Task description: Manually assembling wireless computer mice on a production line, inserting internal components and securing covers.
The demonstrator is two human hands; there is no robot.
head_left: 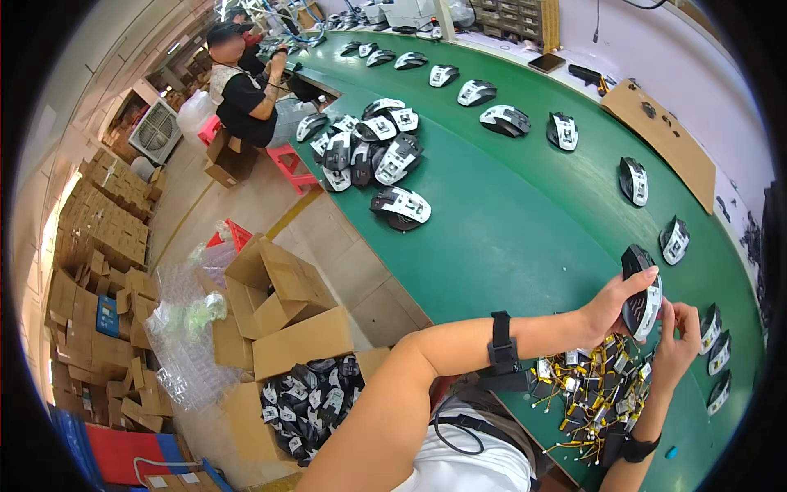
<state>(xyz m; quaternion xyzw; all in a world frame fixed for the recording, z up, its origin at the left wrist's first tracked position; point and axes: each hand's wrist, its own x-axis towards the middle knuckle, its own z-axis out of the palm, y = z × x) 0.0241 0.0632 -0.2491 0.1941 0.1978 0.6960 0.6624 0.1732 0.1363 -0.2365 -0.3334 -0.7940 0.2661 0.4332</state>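
My left hand (608, 310) is closed around a black-and-white computer mouse (642, 293), thumb across its upper part, holding it tilted above the green bench. Against the mouse's lower right edge, my right hand (679, 338) has its fingers pinched together; what they grip, if anything, is too small to make out. Just below both hands lies a loose heap of small battery packs (592, 399) with thin yellow, red and black wires. Several more mice stand close by on the right, among them one black-and-white mouse (719, 353).
A curved row of mice (504, 120) runs along the green bench (492, 238). Mice are piled (369, 148) at its far left end. A cardboard box (303, 344) full of mouse parts stands at lower left. Another person (246, 98) sits farther up. A brown board (664, 143) lies by the wall.
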